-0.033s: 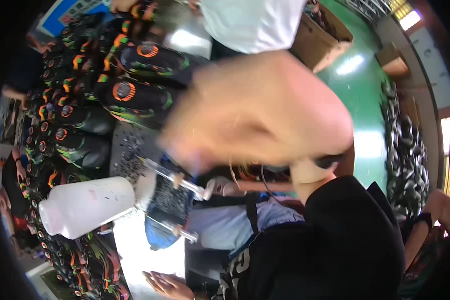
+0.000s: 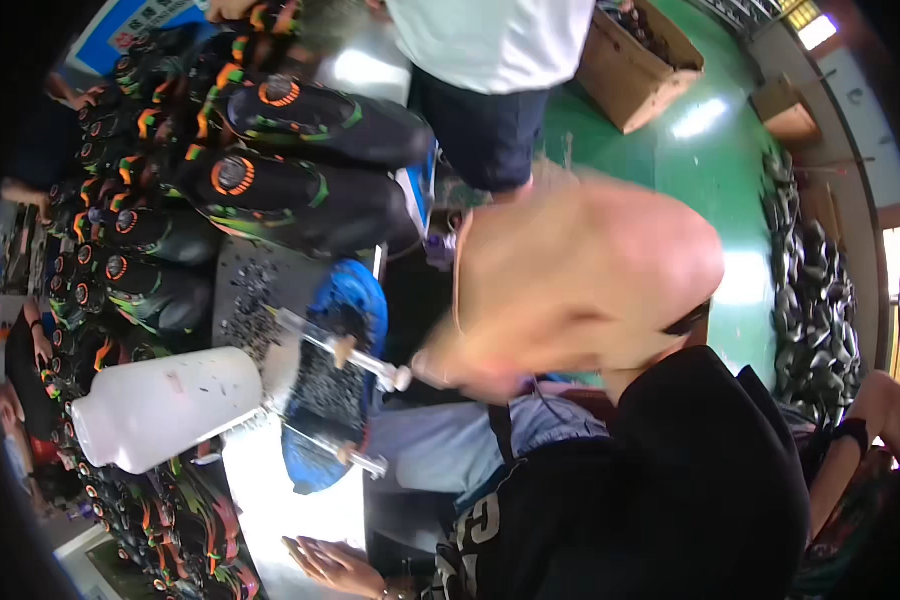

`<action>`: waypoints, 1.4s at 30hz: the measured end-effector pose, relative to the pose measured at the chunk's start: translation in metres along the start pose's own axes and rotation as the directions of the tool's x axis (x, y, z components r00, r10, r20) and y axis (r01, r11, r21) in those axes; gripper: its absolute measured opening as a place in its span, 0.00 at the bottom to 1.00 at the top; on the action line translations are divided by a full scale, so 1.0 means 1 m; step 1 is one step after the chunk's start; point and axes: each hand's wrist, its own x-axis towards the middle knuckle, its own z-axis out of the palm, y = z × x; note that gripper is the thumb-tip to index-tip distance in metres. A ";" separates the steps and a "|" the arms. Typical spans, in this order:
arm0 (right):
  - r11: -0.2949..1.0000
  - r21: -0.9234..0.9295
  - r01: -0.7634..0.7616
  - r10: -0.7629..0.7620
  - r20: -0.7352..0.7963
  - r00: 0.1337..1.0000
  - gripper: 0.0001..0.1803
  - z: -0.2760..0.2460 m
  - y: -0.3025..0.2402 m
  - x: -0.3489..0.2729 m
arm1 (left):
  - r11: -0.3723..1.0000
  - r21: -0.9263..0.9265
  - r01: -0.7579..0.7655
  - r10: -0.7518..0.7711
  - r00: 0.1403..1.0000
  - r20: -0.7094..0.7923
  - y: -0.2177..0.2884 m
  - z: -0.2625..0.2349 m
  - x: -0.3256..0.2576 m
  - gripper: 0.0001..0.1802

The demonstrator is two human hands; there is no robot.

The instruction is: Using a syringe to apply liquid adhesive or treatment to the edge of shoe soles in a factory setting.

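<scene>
My right hand (image 2: 500,350) is smeared by motion, right of a long blue tray (image 2: 362,290). Its fingers are too blurred to show whether they hold something. Small dark bits fill the tray's middle, and two clear rod-like pieces (image 2: 345,352) lie across it. At the lower edge, my left hand (image 2: 330,565) lies with fingers stretched out beside the brightly lit part of the table (image 2: 280,480). A white plastic bottle (image 2: 170,405) rests on its side left of the tray. Black shoes with orange-ringed dials (image 2: 300,190) stand above the tray.
Rows of similar shoes (image 2: 165,250) crowd the left side. Dark crumbs (image 2: 250,300) litter the tabletop. A person in a white top (image 2: 495,45) stands at the far side, near an open cardboard box (image 2: 635,70). Another person's arm (image 2: 860,430) shows at the right edge.
My right hand has moved right and down, away from the shoes and tray, uncovering the tray's upper end. The left hand has hardly moved. More of the person in the white top shows.
</scene>
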 end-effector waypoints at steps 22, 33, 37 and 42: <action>0.675 -0.412 -0.612 0.722 0.537 0.436 0.27 0.457 0.322 -0.471 | 0.974 0.128 0.188 -0.185 0.982 -0.035 0.026 0.000 0.007 0.16; 0.619 -0.586 -0.523 0.662 0.748 -0.054 0.31 0.509 0.319 -0.360 | 0.952 0.112 0.285 -0.291 0.956 0.036 0.041 -0.015 0.008 0.21; 0.535 -0.591 -0.604 0.717 0.696 -0.046 0.29 0.508 0.292 -0.365 | 0.951 0.100 0.292 -0.298 0.953 0.055 0.036 -0.012 0.014 0.22; 0.401 -0.589 -0.702 0.800 0.599 -0.046 0.28 0.489 0.265 -0.379 | 0.948 0.109 0.300 -0.308 0.950 0.059 0.033 -0.015 0.015 0.23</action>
